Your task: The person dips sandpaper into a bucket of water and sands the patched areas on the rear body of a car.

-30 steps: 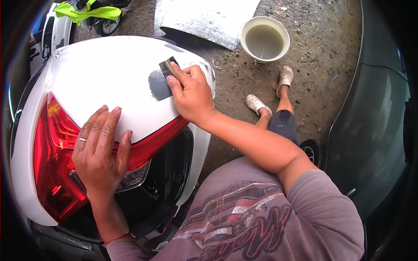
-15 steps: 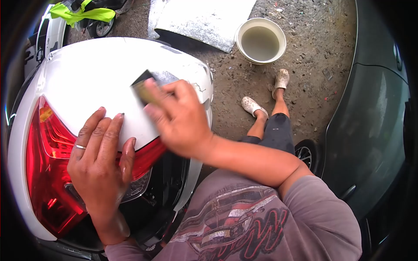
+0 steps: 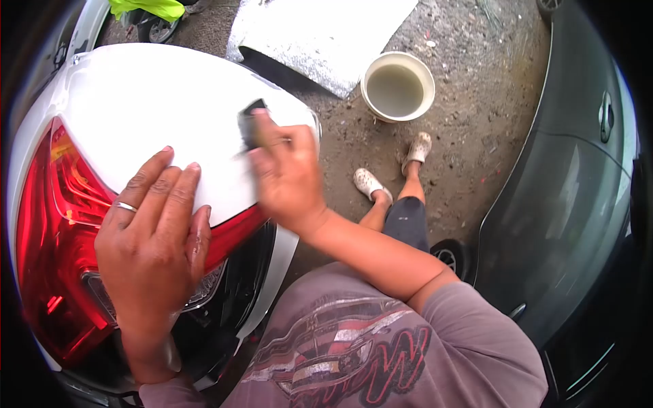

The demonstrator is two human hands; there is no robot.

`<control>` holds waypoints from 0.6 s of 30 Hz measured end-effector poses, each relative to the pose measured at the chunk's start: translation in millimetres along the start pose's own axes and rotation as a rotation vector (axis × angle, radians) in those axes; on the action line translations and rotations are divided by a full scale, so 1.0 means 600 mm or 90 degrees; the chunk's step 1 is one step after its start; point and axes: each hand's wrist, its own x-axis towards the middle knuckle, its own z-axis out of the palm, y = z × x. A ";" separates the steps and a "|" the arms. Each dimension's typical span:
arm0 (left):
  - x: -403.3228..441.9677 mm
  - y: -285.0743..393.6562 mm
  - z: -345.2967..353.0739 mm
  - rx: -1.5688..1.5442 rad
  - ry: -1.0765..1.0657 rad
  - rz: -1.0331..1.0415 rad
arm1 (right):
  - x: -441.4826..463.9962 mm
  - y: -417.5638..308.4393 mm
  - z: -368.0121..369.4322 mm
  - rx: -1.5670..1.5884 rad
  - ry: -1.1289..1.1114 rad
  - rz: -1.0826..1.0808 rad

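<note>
My right hand (image 3: pixel 292 177) grips a small dark sanding block (image 3: pixel 251 124) against the white painted car panel (image 3: pixel 149 102); the hand and block are blurred by motion. My left hand (image 3: pixel 149 238), with a ring on one finger, lies with its fingers stretched out over the panel's lower edge and the red tail light (image 3: pixel 58 272). It holds nothing. Part of the tail light is hidden beneath it.
A white bucket (image 3: pixel 426 109) of murky water stands on the wet dirt ground, beside a large silvery sheet (image 3: pixel 320 41). A dark grey car (image 3: pixel 551 197) is close on my right. Bright yellow-green cloth (image 3: pixel 149 8) hangs over a wheeled vehicle at the upper left.
My right hand has moved the sanding block rightward across the panel, toward its edge. My left hand stays at the tail light. The whole view has shifted slightly.
</note>
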 end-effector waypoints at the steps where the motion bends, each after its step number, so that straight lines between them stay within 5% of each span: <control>1: -0.004 0.000 0.001 -0.003 -0.002 0.008 | -0.011 0.042 0.004 -0.050 -0.023 0.081; 5: -0.008 -0.002 0.002 -0.004 -0.018 0.000 | -0.009 0.054 0.009 -0.044 -0.038 0.168; 7: -0.004 -0.005 0.002 0.001 -0.024 -0.005 | 0.018 -0.032 -0.005 0.010 0.007 -0.046; 9: -0.005 -0.002 0.003 0.006 -0.037 0.001 | 0.027 -0.056 -0.012 0.031 0.004 -0.102; 13: -0.005 0.001 0.003 0.030 -0.020 -0.006 | -0.007 0.110 0.010 -0.017 -0.010 -0.033; 18: -0.003 -0.006 0.004 0.019 -0.039 -0.005 | 0.026 0.025 -0.006 0.036 0.005 -0.164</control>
